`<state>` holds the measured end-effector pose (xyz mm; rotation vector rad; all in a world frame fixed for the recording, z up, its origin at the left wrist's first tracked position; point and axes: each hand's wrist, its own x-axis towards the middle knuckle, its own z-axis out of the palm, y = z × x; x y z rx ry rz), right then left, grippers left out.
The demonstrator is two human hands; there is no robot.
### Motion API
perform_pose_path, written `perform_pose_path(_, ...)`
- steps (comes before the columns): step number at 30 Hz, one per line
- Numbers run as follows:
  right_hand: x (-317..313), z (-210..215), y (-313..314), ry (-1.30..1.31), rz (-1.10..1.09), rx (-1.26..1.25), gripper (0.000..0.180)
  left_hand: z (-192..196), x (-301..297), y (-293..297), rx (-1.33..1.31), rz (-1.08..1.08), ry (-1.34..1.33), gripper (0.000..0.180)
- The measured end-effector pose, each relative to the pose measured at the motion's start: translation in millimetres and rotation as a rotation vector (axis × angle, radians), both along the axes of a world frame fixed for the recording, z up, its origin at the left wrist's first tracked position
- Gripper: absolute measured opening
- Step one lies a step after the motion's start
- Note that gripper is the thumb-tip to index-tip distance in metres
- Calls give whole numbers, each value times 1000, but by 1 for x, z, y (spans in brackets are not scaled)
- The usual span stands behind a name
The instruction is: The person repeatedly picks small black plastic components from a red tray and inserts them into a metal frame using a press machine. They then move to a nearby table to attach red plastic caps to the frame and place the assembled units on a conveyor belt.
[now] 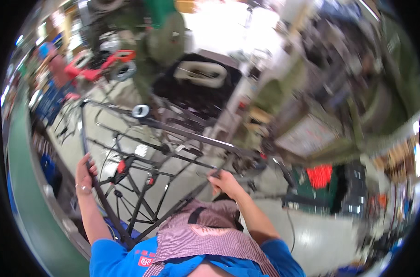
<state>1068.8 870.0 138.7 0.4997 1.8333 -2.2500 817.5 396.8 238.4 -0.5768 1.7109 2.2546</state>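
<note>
A black tubular folding frame (136, 198) with red clips, much like a stroller chassis, stands in front of me and slants across my body. My left hand (84, 173) is closed around its left side tube. On the other side, my right hand (224, 182) grips a dark tube of the same frame near my waist. A long crossbar (196, 137) runs over the far part, with a pale ring (140, 111) at its left end. Thinner rods and cables cross inside the frame; where some of them join is blurred.
A green conveyor belt (27, 194) with a metal edge runs along my left. Blurred olive-green machinery (380, 111) stands at the right. Below it, a dark green crate (297, 199) holds something bright red (319, 176). Blue crates (48, 104) are at the far left.
</note>
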Motion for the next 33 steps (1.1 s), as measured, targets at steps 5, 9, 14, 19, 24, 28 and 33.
perform_pose_path(5, -16, 15, 10, -71, 116, -27, 17, 10, 4, 7, 10, 96, -50, 22)
perform_pose_path(9, -19, -26, 14, -59, 186, 77, 21, 2, 22, 6, -35, 133, -6, 22)
perform_pose_path(14, 16, -59, 2, -75, 259, 63, 23, 32, 78, 6, -178, 155, -41, 20)
perform_pose_path(19, 54, -98, -29, -234, 236, -216, 25, 51, 116, 8, -327, 155, 6, 27)
perform_pose_path(24, 51, -91, -71, -232, 251, -309, 20, 69, 130, -15, -339, 173, 66, 26)
perform_pose_path(28, 19, -97, -121, -140, 78, -540, 15, 82, 108, -53, -314, 189, 102, 27)
perform_pose_path(33, -82, -27, -178, 343, 77, -32, 13, 43, 25, -170, -252, 261, 152, 27)
